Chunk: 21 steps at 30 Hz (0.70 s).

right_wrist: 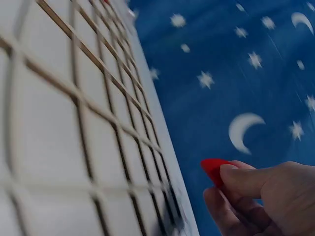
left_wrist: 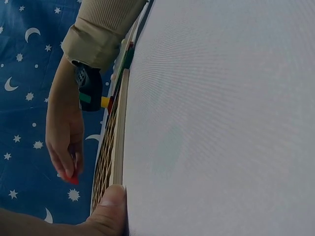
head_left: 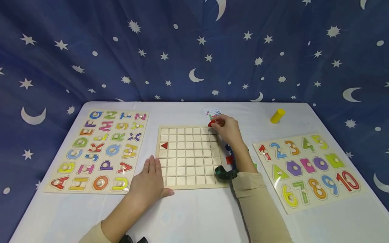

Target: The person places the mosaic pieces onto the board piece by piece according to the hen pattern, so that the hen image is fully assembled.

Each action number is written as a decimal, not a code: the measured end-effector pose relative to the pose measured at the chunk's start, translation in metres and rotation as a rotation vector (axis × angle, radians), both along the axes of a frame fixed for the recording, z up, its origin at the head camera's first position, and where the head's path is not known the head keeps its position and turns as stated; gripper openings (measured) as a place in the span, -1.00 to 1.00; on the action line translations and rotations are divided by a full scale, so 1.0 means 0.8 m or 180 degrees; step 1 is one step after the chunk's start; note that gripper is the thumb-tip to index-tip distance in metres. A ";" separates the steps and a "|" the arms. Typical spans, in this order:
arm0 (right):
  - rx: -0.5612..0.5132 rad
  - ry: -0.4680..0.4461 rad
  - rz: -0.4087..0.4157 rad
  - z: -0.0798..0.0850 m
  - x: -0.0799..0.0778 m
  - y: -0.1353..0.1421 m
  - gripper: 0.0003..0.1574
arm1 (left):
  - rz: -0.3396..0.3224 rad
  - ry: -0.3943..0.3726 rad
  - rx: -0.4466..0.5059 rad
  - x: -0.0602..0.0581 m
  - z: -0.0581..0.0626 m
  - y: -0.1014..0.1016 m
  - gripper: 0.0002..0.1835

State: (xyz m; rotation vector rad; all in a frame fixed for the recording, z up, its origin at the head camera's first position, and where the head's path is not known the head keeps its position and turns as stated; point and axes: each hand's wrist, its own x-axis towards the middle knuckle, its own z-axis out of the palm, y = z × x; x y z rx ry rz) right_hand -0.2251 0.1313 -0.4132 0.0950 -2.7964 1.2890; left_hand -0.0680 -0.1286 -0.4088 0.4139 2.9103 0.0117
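Note:
A square wooden grid board (head_left: 194,186) lies on the white table, a small red triangle (head_left: 164,145) in a cell near its left side. My left hand (head_left: 149,180) rests at the board's left front corner, fingers straight; in the left wrist view its thumb (left_wrist: 110,204) touches the front edge. Above the far right corner, my right hand (head_left: 228,129) pinches a small flat red piece (right_wrist: 214,169) between thumb and fingers. Part of that piece is hidden by the fingertips. Just beyond lies a printed card (head_left: 212,110), partly covered by the right hand.
On the left lies a letter puzzle board (head_left: 132,118); on the right, a number and shape puzzle board (head_left: 337,195). A yellow cylinder (head_left: 277,116) stands at the back right. Beneath the right forearm are a red block (head_left: 229,160) and other coloured pieces, partly hidden.

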 end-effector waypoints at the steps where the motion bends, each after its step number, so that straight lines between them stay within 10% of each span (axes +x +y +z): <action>1: 0.0000 0.0026 0.0063 0.000 0.001 -0.007 -0.74 | 0.0013 -0.0004 0.0014 0.000 0.000 0.000 0.17; 21: 0.0338 0.0090 0.0817 -0.007 0.021 -0.133 -0.86 | -0.0012 0.0011 -0.0060 0.001 -0.001 0.001 0.17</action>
